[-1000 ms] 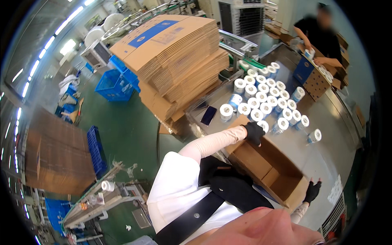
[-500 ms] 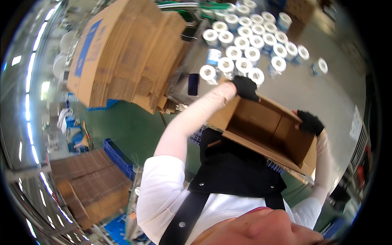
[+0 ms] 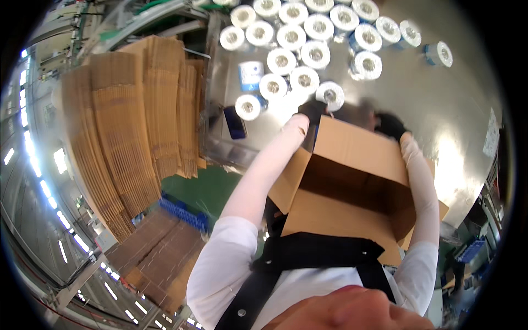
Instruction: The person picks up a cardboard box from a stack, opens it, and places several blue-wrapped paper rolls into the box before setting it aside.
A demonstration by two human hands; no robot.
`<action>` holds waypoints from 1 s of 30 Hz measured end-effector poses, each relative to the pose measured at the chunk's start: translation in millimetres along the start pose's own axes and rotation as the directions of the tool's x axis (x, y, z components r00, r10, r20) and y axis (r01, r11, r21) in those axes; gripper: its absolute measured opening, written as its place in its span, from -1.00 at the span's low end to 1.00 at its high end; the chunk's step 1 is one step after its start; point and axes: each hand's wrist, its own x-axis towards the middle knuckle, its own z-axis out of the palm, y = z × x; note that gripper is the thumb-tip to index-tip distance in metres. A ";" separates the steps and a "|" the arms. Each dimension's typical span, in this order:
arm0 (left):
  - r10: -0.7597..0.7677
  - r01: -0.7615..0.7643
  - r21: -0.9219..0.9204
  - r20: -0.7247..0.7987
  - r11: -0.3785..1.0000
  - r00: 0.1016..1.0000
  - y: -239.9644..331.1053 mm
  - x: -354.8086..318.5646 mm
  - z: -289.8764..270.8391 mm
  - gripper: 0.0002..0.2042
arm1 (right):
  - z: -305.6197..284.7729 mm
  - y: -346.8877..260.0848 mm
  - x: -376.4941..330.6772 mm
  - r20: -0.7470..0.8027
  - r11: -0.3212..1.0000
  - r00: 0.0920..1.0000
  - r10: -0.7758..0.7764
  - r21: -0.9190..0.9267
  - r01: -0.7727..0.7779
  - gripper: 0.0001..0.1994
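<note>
The open cardboard box (image 3: pixel 352 181) is up against the person's chest, held above the near edge of the steel table (image 3: pixel 467 110), its mouth tilted back towards them so the brown inside and the loose lower flaps show. The left hand (image 3: pixel 312 111), in a dark glove, grips the far top corner of the box on its left side; the right hand (image 3: pixel 389 124), also gloved in black, is clamped on the far top edge at the other corner. Both are blurred, but each is plainly closed on the cardboard.

Just beyond the box, on the table, stands a crowd of white rolls (image 3: pixel 308 41) on end, some wrapped in blue. One roll (image 3: pixel 330 94) sits right beside the left hand. A dark flat thing (image 3: pixel 235 122) lies near the table's left edge. Left of the table a tall stack of flattened cartons (image 3: pixel 132 126) leans, with a blue crate (image 3: pixel 184 213) on the green floor below it.
</note>
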 end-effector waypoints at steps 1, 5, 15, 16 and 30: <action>-0.123 0.200 0.263 -0.281 0.944 0.952 14.1 -5.3 -11.6 -0.72 | -21.9 -18.1 12.9 -0.190 0.996 0.981 -0.048 -0.077 0.033 -0.65; -0.073 0.435 0.361 -0.695 0.825 0.716 33.8 6.6 -34.4 -0.52 | -104.9 -16.3 100.8 -0.589 0.903 0.754 -0.289 -0.429 0.012 -0.50; -0.104 0.508 0.255 -0.811 0.823 0.575 15.0 26.3 1.8 -0.63 | -109.7 -54.2 176.8 -0.291 0.769 0.918 -0.267 -0.639 0.021 -0.55; -0.144 0.525 0.247 -0.791 0.815 0.595 13.6 26.3 -1.3 -0.64 | -113.7 -62.7 170.5 -0.238 0.782 0.947 -0.216 -0.622 0.022 -0.52; -0.177 -0.729 -0.514 -0.853 0.453 0.491 95.9 -129.9 -80.9 -0.81 | -174.6 -45.3 -233.1 -0.585 0.810 0.804 0.108 0.520 0.270 -0.70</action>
